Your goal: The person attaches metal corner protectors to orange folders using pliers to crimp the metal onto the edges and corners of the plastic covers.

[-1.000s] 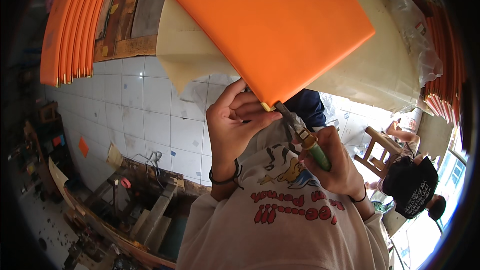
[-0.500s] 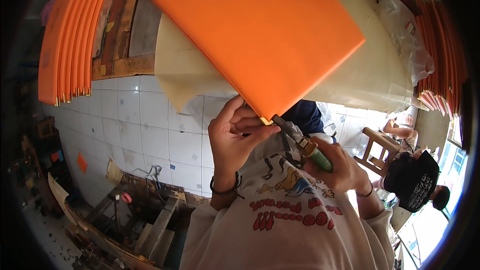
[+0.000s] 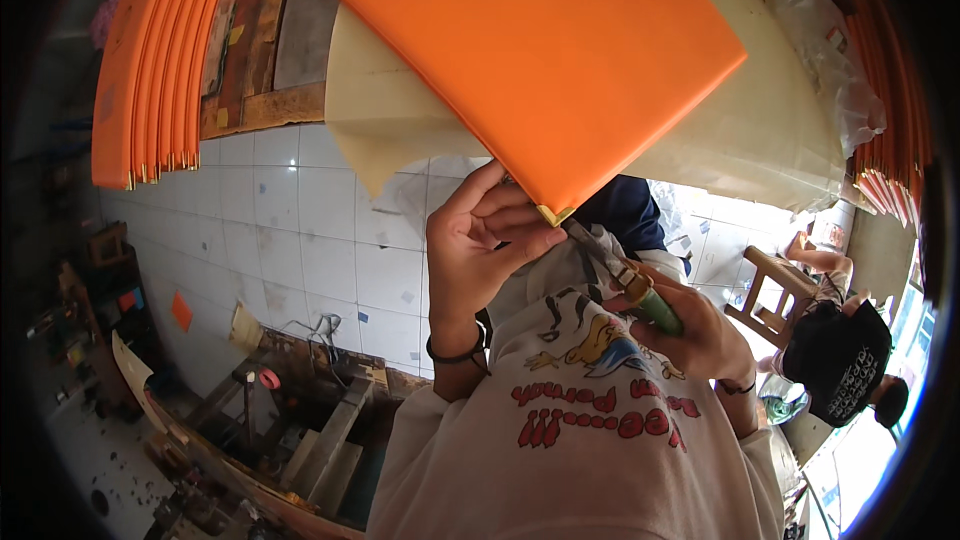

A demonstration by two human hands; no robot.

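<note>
A large orange folder-like cover (image 3: 560, 60) lies slantwise over the table's near edge, one corner pointing toward me. On that corner sits a small gold metal corner piece (image 3: 555, 215). My left hand (image 3: 480, 240) is closed at the corner, thumb near the gold piece and the fingers partly hidden beneath the cover. My right hand (image 3: 695, 325) grips a green-handled hand tool (image 3: 655, 310) with a metal collar and a dark, narrow metal end. That end is close to the gold piece; I cannot tell whether they touch.
Several orange covers with gold corners (image 3: 150, 90) stand stacked at the left; more orange pieces (image 3: 890, 100) are at the right. Beige sheeting (image 3: 740, 150) covers the table. Another person (image 3: 840, 360) is at the right beside a wooden stool (image 3: 765, 290).
The tool's tip has drawn slightly back from the corner, and the gold corner piece shows more fully. My left hand still holds the cover. The whole view has shifted a little.
</note>
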